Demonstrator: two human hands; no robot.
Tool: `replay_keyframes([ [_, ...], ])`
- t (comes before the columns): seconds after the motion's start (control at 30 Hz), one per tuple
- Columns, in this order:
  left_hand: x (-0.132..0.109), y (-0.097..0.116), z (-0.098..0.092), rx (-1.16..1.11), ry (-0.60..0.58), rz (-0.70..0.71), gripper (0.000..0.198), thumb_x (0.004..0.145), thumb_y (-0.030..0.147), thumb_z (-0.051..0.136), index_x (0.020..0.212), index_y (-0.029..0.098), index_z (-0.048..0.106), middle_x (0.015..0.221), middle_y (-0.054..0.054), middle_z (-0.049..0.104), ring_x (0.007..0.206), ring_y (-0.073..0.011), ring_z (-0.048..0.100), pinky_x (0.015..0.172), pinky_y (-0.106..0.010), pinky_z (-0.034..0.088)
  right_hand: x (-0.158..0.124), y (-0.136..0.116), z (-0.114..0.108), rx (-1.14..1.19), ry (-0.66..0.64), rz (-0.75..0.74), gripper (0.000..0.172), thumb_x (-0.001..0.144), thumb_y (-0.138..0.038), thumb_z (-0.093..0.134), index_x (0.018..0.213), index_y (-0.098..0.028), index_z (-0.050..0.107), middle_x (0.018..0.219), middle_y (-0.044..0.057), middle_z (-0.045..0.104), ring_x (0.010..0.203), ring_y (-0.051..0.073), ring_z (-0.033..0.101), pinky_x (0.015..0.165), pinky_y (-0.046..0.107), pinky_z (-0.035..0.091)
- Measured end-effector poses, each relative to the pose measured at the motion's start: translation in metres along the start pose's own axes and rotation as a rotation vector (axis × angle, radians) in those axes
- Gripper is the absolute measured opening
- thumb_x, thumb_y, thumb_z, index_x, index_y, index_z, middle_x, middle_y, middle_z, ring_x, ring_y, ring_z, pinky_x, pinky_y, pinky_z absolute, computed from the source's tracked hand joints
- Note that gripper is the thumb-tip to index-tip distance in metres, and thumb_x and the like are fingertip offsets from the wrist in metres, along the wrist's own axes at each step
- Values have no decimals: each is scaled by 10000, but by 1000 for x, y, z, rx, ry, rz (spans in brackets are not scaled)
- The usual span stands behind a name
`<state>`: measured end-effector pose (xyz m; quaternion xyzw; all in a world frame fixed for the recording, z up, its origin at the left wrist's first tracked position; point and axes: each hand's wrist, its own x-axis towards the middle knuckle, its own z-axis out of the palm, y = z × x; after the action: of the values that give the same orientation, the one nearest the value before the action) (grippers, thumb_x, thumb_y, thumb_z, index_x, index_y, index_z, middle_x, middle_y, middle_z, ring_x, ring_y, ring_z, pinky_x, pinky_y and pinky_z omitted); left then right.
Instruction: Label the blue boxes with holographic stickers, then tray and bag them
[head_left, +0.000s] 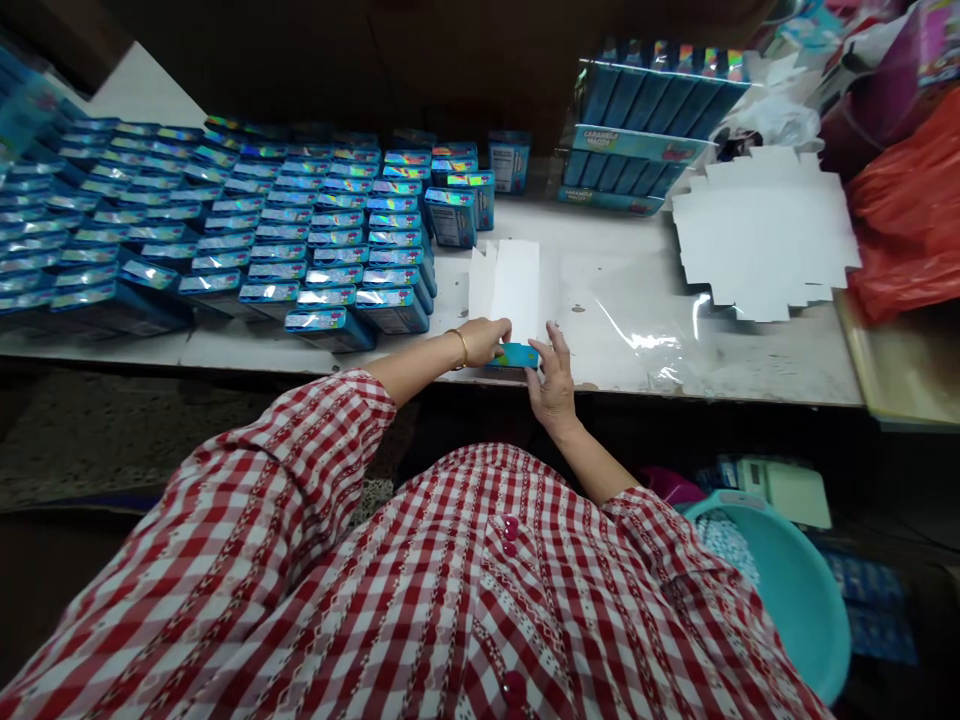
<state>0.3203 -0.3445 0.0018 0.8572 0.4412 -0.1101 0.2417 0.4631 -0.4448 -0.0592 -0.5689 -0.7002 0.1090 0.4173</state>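
Note:
A white carton (517, 280), partly folded, lies on the table with a blue printed flap (519, 355) at its near end. My left hand (487, 341), with a gold bangle at the wrist, has its curled fingers on the left end of that flap. At the right end, my right hand (553, 380) grips the carton's corner between thumb and fingers. Just left of the carton stand rows of small blue boxes (394, 310).
A display pack (634, 145) of blue boxes stands at the back right, beside a stack of flat white card blanks (765, 235). Clear film (652, 345) lies nearer. A red plastic bag (911, 210) is far right. Below the table edge sits a turquoise basin (806, 600).

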Motion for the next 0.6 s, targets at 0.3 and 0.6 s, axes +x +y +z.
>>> replay_keyframes([
  [0.3, -17, 21, 10, 216, 0, 130, 237, 830, 388, 527, 965, 271, 683, 1019, -34, 690, 1083, -278, 546, 1016, -705, 14, -1, -4, 4, -65, -111, 122, 281, 888, -120, 353, 1089, -170, 542, 1471, 106, 322, 1423, 203, 135, 1122, 464, 293],
  [0.6, -2, 46, 11, 292, -226, -64, 254, 782, 255, 581, 1006, 227, 697, 1057, -132, 684, 1112, -372, 533, 932, -783, -33, 5, 7, -21, -2, -280, -19, 332, 873, -227, 477, 1202, -197, 504, 1460, 104, 353, 1401, 204, 222, 1104, 454, 326],
])
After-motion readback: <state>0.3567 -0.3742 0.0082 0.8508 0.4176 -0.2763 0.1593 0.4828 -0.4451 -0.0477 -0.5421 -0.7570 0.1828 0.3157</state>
